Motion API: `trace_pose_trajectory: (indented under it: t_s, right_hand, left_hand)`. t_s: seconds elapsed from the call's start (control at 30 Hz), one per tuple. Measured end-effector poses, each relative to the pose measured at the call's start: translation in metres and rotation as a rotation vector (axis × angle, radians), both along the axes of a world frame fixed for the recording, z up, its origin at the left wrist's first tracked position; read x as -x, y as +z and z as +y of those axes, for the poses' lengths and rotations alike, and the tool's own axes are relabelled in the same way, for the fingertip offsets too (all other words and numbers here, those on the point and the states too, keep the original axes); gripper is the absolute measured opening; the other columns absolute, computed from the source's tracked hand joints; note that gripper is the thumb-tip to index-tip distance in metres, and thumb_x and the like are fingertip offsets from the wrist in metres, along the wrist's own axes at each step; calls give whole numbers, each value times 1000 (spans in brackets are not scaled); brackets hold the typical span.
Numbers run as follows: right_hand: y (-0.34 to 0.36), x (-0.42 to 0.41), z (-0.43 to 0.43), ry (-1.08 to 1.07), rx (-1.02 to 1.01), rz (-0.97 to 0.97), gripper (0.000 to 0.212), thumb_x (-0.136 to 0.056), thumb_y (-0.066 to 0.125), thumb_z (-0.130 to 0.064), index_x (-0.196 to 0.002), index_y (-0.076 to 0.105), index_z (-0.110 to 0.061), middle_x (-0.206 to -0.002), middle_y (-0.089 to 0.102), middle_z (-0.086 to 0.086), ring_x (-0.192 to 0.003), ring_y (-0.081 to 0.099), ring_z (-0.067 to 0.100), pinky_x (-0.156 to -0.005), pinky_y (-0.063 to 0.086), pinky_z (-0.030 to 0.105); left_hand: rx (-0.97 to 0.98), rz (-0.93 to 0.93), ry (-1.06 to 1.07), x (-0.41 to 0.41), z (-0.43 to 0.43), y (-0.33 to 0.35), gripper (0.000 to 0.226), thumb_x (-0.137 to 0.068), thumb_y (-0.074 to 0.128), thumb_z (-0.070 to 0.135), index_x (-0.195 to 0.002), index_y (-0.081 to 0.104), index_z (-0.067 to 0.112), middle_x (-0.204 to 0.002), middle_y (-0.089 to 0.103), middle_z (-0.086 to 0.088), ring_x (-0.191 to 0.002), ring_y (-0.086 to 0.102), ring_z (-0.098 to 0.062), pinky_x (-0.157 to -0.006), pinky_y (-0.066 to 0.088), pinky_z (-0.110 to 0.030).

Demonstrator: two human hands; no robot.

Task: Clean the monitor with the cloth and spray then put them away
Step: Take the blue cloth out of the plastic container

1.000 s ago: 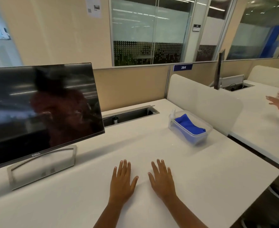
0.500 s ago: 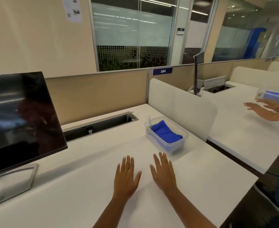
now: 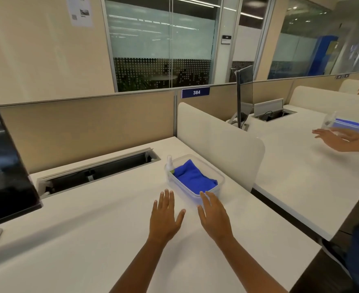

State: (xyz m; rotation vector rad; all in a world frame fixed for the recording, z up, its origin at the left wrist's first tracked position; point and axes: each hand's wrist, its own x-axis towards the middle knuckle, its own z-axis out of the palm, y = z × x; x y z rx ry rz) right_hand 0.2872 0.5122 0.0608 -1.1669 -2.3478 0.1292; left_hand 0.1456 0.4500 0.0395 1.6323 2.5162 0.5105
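Open-plan office.
- White desk (image 3: 89, 240) w/ recessed cable tray (image 3: 98, 172).
- Beige partition (image 3: 85, 127) behind; white rounded divider (image 3: 216, 140) at right.
- Blue no. plate "384" (image 3: 195, 92) on partition top.
- 2nd white desk (image 3: 290, 166) beyond divider.
- Beige wall (image 3: 37, 45) w/ paper notice (image 3: 80, 10).
- Frosted glass panels (image 3: 159, 47), dotted lower band; strip lights (image 3: 149, 20) showing in glass.

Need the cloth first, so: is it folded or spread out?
Folded: the blue cloth lies as a thick bundle inside the clear container, beside the spray bottle.

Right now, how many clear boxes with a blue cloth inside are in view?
2. One box stands on the near desk, just ahead of the right hand. The second box, blurred, is on the next desk to the right, by another person's hand.
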Motion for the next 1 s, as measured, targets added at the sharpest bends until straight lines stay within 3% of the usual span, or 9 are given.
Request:
trace_pose_trajectory:
  t_s: [0.03, 0.1, 0.23, 0.33, 0.5, 0.6, 0.83, 1.0]
  right_hand:
    - [-3, -3, 8, 21, 1, 9, 40, -69, 81, -11, -105, 68, 1, -101, 71, 18, -93, 70, 31, -68, 60, 36]
    - [-3, -7, 24, 28, -30, 53, 43, -72, 78, -10, -111, 65, 2, -110, 68, 21, -102, 66, 34, -76, 59, 37]
    - [-4, -12, 55, 9, 40, 71, 47, -95, 50, -22, -137, 41, -3, -144, 41, 17, -136, 37, 29, -108, 40, 39]
    - [0, -14, 74, -30, 139, 111, 52, -98, 42, -29, -144, 29, -8, -152, 28, 11, -142, 24, 23, -114, 30, 35]
    - [8, -12, 99, -87, 420, 229, 56, -99, 37, -31, -147, 19, -8, -156, 18, 9, -142, 22, 22, -110, 29, 31]
    - [10, -9, 108, -87, 527, 235, 55, -99, 38, -28, -146, 19, -6, -154, 21, 10, -141, 27, 24, -109, 30, 30]
    - [11, -7, 104, -112, 487, 225, 53, -96, 47, -26, -141, 29, -3, -145, 36, 14, -128, 44, 26, -97, 41, 28]
    - [7, -5, 91, -120, 453, 222, 54, -95, 49, -28, -139, 32, -3, -140, 40, 14, -119, 52, 27, -88, 46, 27]
  left_hand:
    - [-6, -13, 3, -2, 6, 1, 70, -94, 22, 51, -146, -7, 14, -157, -8, -6, -145, -8, -20, -117, -3, -34]
    - [-29, -55, 14, -5, 16, 5, 69, -95, 24, 50, -146, -6, 14, -157, -7, -6, -145, -6, -19, -118, -2, -34]
    - [-85, -183, 62, -12, 37, 12, 69, -95, 27, 48, -146, -3, 12, -158, -4, -7, -146, -2, -19, -118, 2, -33]
    - [-110, -285, 100, -15, 52, 17, 71, -95, 31, 47, -146, -1, 10, -158, -1, -8, -146, 0, -21, -118, 6, -34]
    - [-136, -425, 111, -18, 71, 25, 72, -94, 37, 43, -146, 2, 7, -157, 3, -9, -145, 6, -23, -116, 14, -36]
    - [-138, -500, 95, -20, 76, 24, 72, -94, 42, 37, -146, 2, 7, -157, 4, -9, -145, 9, -23, -117, 16, -37]
    - [-241, -618, 115, -21, 75, 24, 67, -92, 48, 18, -145, 9, 6, -155, 13, -11, -142, 20, -25, -115, 25, -40]
    - [-268, -637, 113, -16, 68, 22, 65, -92, 49, 19, -145, 12, 8, -154, 18, -9, -141, 23, -24, -115, 26, -40]
